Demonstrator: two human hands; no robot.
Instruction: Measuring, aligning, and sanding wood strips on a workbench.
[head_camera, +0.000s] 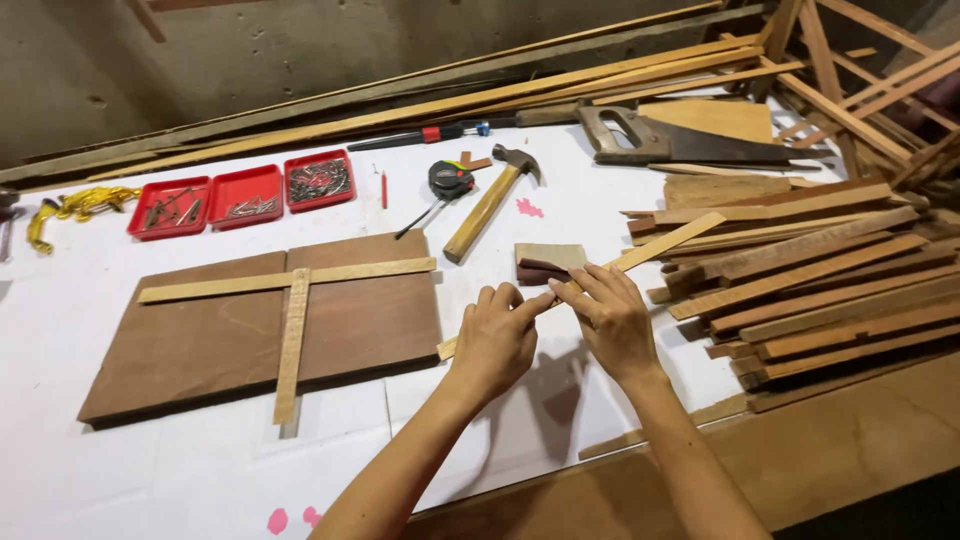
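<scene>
Both hands (555, 325) pinch a wooden slat (670, 240) pointing diagonally up-right.

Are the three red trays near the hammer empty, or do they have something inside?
Not empty. Each of the three red trays holds small metal pieces, probably nails or screws; the right one looks fullest.

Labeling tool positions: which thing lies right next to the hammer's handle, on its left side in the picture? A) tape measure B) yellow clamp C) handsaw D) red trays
A: the tape measure sits just left of the hammer, while the handsaw lies off to its right and the red trays are farther left.
</scene>
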